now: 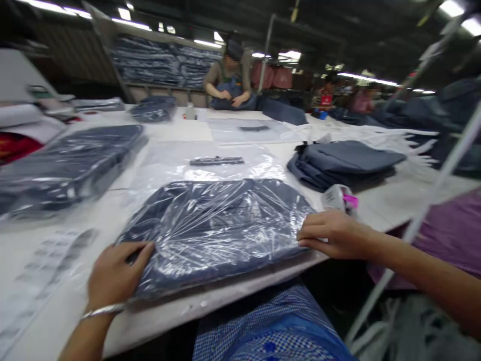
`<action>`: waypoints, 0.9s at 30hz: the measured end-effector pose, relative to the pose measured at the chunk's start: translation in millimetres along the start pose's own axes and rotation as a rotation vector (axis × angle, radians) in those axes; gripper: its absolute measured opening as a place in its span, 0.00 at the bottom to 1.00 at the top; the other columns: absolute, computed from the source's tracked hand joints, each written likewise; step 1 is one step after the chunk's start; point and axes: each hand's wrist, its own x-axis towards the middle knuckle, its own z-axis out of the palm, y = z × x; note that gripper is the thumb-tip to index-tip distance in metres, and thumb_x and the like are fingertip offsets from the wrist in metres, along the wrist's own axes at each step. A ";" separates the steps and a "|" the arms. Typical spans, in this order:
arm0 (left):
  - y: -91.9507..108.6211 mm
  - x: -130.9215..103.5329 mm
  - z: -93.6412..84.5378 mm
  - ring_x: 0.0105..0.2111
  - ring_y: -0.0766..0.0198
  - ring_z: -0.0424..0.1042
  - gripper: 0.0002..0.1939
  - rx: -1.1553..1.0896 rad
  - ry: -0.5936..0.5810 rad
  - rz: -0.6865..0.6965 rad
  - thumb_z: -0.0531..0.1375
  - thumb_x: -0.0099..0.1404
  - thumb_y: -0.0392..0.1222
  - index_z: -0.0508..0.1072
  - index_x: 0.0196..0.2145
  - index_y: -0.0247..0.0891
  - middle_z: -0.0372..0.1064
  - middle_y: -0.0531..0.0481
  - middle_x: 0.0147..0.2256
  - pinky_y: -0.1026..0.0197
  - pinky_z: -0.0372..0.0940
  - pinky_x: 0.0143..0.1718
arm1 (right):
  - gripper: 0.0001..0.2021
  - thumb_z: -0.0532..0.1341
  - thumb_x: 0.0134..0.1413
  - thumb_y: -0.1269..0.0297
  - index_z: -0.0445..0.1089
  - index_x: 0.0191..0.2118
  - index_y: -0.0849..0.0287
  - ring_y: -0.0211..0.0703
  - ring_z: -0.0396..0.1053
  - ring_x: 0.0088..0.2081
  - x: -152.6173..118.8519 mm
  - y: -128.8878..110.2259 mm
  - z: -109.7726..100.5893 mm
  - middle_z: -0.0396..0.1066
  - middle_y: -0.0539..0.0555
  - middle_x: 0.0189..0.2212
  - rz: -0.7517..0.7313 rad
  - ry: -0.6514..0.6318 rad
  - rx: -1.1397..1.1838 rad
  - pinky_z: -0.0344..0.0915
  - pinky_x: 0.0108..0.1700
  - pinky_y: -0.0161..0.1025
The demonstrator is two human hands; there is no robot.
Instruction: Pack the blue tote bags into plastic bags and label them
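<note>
Left grip (117, 269) and right grip (332, 234) pinch clear film (188, 248), the blue bundle (233, 213) between them.

2 own hands (117, 273), 1 nr bagged navy item (225, 220), 2 dk strips (217, 161), 1 bracelet (103, 311)

To your right, past the counter's edge: purple fabric (447, 235). A slanted pale metal pole (417, 220) crosses on that side. Left, red-and-black fabric (17, 147) by white material. Across from you, a person in a dark cap (230, 75); behind, shelved plastic-wrapped dark bundles (169, 62).
</note>
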 end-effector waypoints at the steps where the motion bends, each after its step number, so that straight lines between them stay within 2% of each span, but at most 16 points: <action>1: 3.2 -3.4 -0.7 0.38 0.55 0.73 0.19 -0.004 -0.008 0.017 0.55 0.61 0.58 0.78 0.31 0.43 0.78 0.50 0.35 0.51 0.64 0.47 | 0.11 0.56 0.64 0.62 0.75 0.37 0.57 0.37 0.69 0.31 25.7 -5.0 1.2 0.73 0.53 0.28 -0.095 -0.030 0.051 0.59 0.35 0.34; 4: 13.1 -6.3 -1.1 0.40 0.58 0.73 0.16 -0.026 -0.024 -0.015 0.55 0.64 0.53 0.78 0.33 0.42 0.78 0.51 0.35 0.52 0.59 0.53 | 0.12 0.56 0.65 0.60 0.74 0.34 0.58 0.35 0.66 0.29 106.5 -19.5 12.6 0.71 0.51 0.25 -0.355 -0.140 0.221 0.58 0.32 0.33; 7: 18.3 -6.2 -1.0 0.40 0.59 0.72 0.14 -0.032 -0.028 -0.054 0.56 0.65 0.51 0.77 0.32 0.43 0.77 0.52 0.35 0.50 0.56 0.57 | 0.14 0.58 0.63 0.56 0.75 0.33 0.58 0.34 0.64 0.26 185.7 -37.3 32.9 0.71 0.50 0.25 -0.524 -0.272 0.304 0.56 0.30 0.33; 10: 20.7 -8.9 -1.6 0.39 0.60 0.72 0.13 -0.046 -0.013 -0.063 0.56 0.66 0.50 0.77 0.32 0.43 0.76 0.53 0.35 0.49 0.53 0.59 | 0.15 0.59 0.61 0.53 0.76 0.33 0.58 0.33 0.62 0.24 251.6 -54.0 57.2 0.73 0.50 0.25 -0.603 -0.375 0.258 0.53 0.28 0.34; 13: 21.5 -11.0 -2.0 0.38 0.61 0.71 0.11 -0.059 -0.002 -0.072 0.57 0.65 0.48 0.77 0.31 0.44 0.75 0.53 0.33 0.48 0.52 0.60 | 0.16 0.59 0.61 0.52 0.76 0.31 0.58 0.33 0.60 0.23 299.6 -65.5 79.9 0.72 0.49 0.23 -0.628 -0.432 0.162 0.50 0.27 0.34; 17: 21.7 -10.9 -1.7 0.38 0.61 0.71 0.09 -0.066 0.009 -0.075 0.58 0.65 0.47 0.77 0.31 0.44 0.74 0.54 0.32 0.48 0.52 0.61 | 0.16 0.59 0.59 0.51 0.78 0.35 0.56 0.35 0.62 0.24 337.2 -75.7 100.4 0.75 0.51 0.26 -0.621 -0.492 0.013 0.48 0.27 0.35; 22: 24.4 -11.2 -0.8 0.38 0.61 0.71 0.08 -0.062 0.019 -0.082 0.60 0.64 0.45 0.77 0.30 0.44 0.73 0.54 0.31 0.49 0.53 0.60 | 0.18 0.60 0.55 0.47 0.79 0.37 0.54 0.41 0.67 0.28 354.8 -86.2 108.1 0.77 0.54 0.29 -0.592 -0.552 -0.185 0.49 0.28 0.36; 27: 27.0 -11.3 0.4 0.38 0.61 0.71 0.07 -0.050 0.026 -0.092 0.60 0.64 0.45 0.77 0.31 0.45 0.74 0.54 0.32 0.48 0.52 0.61 | 0.30 0.62 0.44 0.35 0.80 0.34 0.60 0.50 0.71 0.32 367.5 -86.6 116.0 0.77 0.61 0.30 -0.439 -0.526 -0.306 0.56 0.32 0.38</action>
